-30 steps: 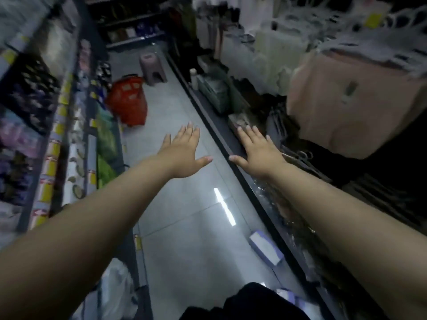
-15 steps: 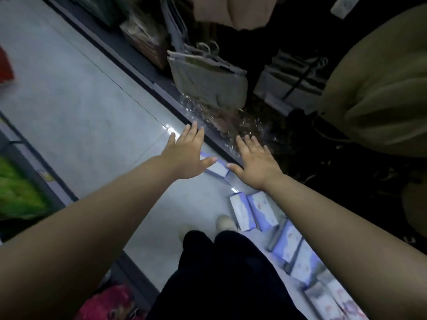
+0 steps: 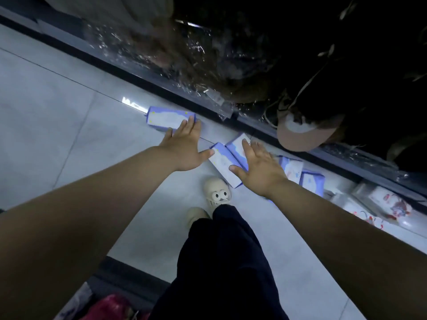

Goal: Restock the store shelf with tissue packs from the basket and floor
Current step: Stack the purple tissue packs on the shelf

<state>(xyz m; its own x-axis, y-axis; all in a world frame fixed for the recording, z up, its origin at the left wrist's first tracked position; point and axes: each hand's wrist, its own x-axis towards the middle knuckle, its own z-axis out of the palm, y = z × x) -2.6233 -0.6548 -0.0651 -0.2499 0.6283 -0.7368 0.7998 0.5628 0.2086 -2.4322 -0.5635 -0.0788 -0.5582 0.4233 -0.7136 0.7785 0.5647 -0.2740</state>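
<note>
Along the floor (image 3: pixel 69 139) edge, the left hand (image 3: pixel 184 147) and right hand (image 3: pixel 260 168) are held spread and empty over tissue packs (image 3: pixel 165 118), presumably for gathering.

Tan cap (image 3: pixel 298 132) lies beyond the right fingers (image 3: pixel 246 147); cream cartoon-eyed shoe (image 3: pixel 217 192) stands on grey floor tiles (image 3: pixel 69 135), nearer than them.

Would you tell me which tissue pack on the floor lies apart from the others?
The leftmost pack, at the fingertips of the left hand; the other packs lie clustered together by the right hand.
</note>
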